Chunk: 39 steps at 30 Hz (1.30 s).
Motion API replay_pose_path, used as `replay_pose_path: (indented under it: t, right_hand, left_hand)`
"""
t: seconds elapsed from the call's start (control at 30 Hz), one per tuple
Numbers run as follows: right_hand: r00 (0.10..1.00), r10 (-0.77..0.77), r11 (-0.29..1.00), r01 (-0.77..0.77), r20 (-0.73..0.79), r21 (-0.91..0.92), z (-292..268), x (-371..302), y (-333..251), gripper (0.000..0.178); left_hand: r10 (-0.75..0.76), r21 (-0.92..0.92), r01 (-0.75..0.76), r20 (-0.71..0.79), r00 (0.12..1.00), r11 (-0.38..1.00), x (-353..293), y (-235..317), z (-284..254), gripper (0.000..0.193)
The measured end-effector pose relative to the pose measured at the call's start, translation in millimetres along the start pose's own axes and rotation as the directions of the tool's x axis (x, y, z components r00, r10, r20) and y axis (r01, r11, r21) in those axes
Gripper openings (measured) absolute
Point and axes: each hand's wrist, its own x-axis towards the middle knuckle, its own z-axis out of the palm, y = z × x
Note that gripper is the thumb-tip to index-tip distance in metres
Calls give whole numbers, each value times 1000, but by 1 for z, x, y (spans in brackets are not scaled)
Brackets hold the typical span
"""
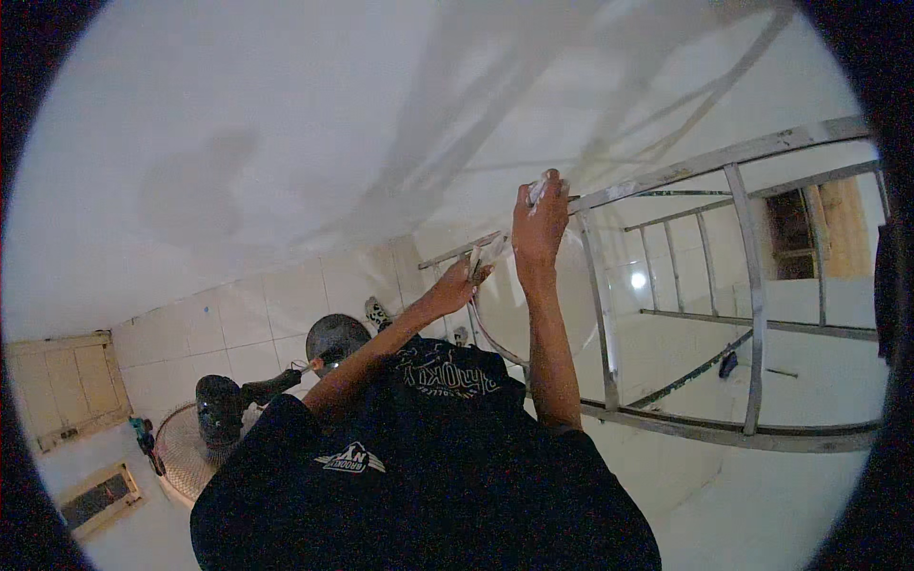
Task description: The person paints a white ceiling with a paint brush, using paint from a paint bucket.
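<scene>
Our R hand (540,228) is curled round a whitish lump (541,187), just beside the ladder (758,305) rail; our L hand (457,290), lower, pinches a pale pc (493,251). Can't tell what either is. We'd do well w/ light, steady grips & R forearm kept clear of the rungs.

From my seat I'm counting two hands around center, so one left hand (462,291) and one right hand (540,234), plus one metal ladder (757,295) at right, one fan (220,409) lower left, one black T-shirt (428,509) bottom center.
</scene>
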Motion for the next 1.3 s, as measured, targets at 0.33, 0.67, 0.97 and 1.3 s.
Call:
replay_pose_path:
  t: [0.33,0.67,0.97,1.3]
  right_hand:
    - [982,22,932,48,-187,360,-37,12,-35,26]
    - [853,256,-124,-438,455,890,8,-18,-6,27]
    - [536,-244,-43,-839,808,543,72,-54,-61,37]
    - [527,-91,72,-843,845,533,145,-84,-122,28]
  left_hand:
    - [-141,65,145,-56,988,987,-1,-44,2,35]
    - [-311,-113,323,109,944,940,-6,3,-15,47]
    - [-149,-272,175,114,982,946,-8,-9,-15,57]
    - [117,-291,-128,-56,992,948,-12,-15,-17,63]
